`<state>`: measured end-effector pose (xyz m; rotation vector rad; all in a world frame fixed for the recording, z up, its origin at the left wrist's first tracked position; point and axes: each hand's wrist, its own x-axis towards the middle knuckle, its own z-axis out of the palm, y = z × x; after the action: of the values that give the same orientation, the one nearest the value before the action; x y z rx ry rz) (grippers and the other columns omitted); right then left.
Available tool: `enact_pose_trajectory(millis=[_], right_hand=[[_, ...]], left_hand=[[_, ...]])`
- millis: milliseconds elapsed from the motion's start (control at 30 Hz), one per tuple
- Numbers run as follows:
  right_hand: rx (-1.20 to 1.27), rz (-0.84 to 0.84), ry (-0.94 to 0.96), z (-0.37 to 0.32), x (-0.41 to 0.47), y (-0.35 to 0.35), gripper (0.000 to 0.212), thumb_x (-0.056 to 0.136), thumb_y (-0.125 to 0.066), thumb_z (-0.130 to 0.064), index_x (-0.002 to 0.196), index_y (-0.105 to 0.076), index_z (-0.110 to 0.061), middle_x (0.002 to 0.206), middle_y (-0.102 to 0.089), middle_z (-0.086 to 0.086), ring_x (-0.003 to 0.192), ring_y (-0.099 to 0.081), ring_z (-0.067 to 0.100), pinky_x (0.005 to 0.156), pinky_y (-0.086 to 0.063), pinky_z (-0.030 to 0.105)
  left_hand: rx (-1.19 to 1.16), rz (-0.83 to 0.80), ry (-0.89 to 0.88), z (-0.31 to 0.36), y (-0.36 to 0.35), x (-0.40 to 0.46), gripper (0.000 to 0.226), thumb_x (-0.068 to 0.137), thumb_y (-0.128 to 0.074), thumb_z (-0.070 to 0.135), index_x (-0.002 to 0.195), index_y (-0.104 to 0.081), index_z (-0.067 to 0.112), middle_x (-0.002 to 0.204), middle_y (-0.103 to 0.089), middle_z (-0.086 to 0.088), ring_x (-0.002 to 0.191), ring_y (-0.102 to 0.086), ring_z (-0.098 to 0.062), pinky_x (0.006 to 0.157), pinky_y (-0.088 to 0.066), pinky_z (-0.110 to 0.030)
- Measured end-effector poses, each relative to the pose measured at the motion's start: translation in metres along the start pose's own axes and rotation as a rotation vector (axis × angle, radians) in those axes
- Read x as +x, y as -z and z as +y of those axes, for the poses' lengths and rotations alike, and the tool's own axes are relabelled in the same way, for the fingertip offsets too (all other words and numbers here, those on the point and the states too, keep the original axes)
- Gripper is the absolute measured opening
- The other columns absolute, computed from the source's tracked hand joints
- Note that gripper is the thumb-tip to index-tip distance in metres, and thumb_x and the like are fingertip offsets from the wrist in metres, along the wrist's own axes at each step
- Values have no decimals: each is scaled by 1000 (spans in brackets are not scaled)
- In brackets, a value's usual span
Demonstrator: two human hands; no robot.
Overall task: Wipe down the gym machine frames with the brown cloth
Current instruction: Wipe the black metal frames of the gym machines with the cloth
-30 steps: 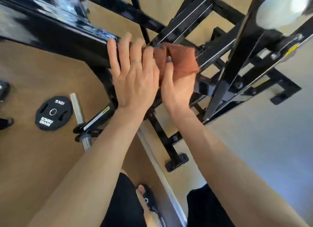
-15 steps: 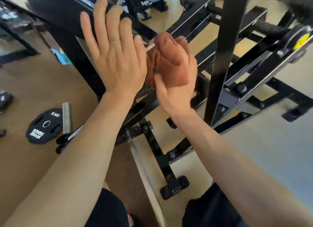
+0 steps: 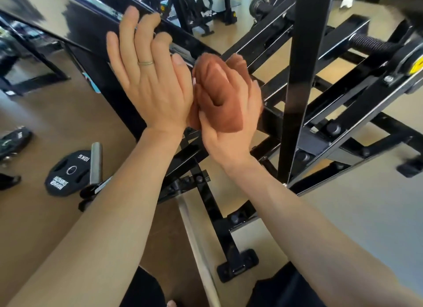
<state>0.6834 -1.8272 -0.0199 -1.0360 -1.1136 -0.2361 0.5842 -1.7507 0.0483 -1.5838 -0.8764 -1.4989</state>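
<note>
The right hand (image 3: pixel 225 132) is curled around the bunched brown cloth (image 3: pixel 216 93), which sits near the picture's centre, at about 12 o'clock from the wrist, in front of the black gym machine frame (image 3: pixel 304 77). Whether the cloth touches the frame cannot be told. The left hand (image 3: pixel 148 77), at 9 o'clock from the cloth and touching it along the thumb side, is spread with fingers straight (a thin ring on one finger) over a slanted black beam (image 3: pixel 96 31). On the floor (image 3: pixel 343 215) at 8 o'clock lies a black weight plate (image 3: pixel 66 171) beside a steel sleeve (image 3: pixel 95 162).
</note>
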Motion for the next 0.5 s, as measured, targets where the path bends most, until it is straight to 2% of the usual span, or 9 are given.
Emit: enact_pose_trajectory(millis=[67, 133, 200, 233, 267, 300, 333, 400, 500], right_hand=[[28, -51, -68, 8, 3, 8, 33, 88, -76, -1, 117, -62, 3, 113, -64, 0, 116, -49, -9, 104, -34, 15], [-25, -106, -100, 22, -9, 23, 36, 93, -68, 1, 128, -60, 1, 127, -62, 2, 125, -50, 1, 108, -39, 26], [42, 0, -214, 33, -27, 31, 48, 91, -62, 16, 134, -50, -3, 139, -60, 1, 132, -51, 3, 112, -40, 26], [4, 74, -267, 27, -29, 30, 54, 89, -60, 23, 134, -46, -3, 138, -60, -6, 131, -52, 0, 111, -41, 22], [52, 77, -312, 22, -27, 26, 48, 91, -58, 22, 132, -46, -1, 133, -62, -6, 128, -55, 0, 108, -44, 21], [78, 61, -340, 13, -21, 17, 34, 95, -58, 10, 127, -50, 1, 128, -63, 0, 125, -58, 6, 105, -47, 25], [72, 22, -345, 2, -10, 10, 33, 97, -59, -11, 128, -54, 2, 124, -63, 7, 121, -60, 13, 103, -49, 31], [-52, -35, -402, -15, 11, -2, 55, 92, -57, -47, 129, -58, -7, 120, -64, 6, 112, -61, 13, 100, -49, 30], [-202, -173, -358, -16, 25, 0, 52, 94, -45, -61, 121, -61, -19, 102, -68, -5, 93, -66, 8, 84, -56, 33]], left_hand=[[-6, 5, -5, 0, -2, 0, 37, 96, -33, 17, 99, -69, 7, 125, -67, -8, 131, -48, -32, 122, -10, -38], [-27, -10, 4, 0, -1, -2, 33, 93, -37, 14, 100, -68, 6, 126, -66, -9, 132, -46, -31, 122, -10, -39], [-40, -8, 5, 1, -1, -3, 34, 94, -35, 14, 100, -67, 6, 126, -66, -9, 133, -44, -30, 122, -10, -39], [-37, 1, 3, 2, -1, -2, 34, 94, -34, 15, 100, -67, 7, 125, -66, -9, 133, -44, -30, 122, -10, -39], [-42, 6, 6, 2, -2, -2, 35, 94, -34, 15, 100, -67, 7, 125, -66, -9, 133, -44, -30, 122, -11, -39], [-50, 8, 10, 1, -2, -2, 35, 94, -34, 15, 100, -67, 7, 125, -66, -9, 132, -45, -30, 122, -11, -39], [-52, 13, 10, 1, -3, -2, 34, 95, -34, 15, 99, -67, 7, 125, -66, -9, 132, -45, -30, 122, -12, -39], [-48, 27, 3, 1, -3, -2, 38, 98, -30, 19, 99, -66, 8, 125, -67, -9, 132, -46, -30, 122, -12, -39], [-69, 21, 7, 1, -3, -1, 44, 100, -25, 22, 99, -67, 7, 125, -67, -8, 132, -44, -29, 122, -13, -38]])
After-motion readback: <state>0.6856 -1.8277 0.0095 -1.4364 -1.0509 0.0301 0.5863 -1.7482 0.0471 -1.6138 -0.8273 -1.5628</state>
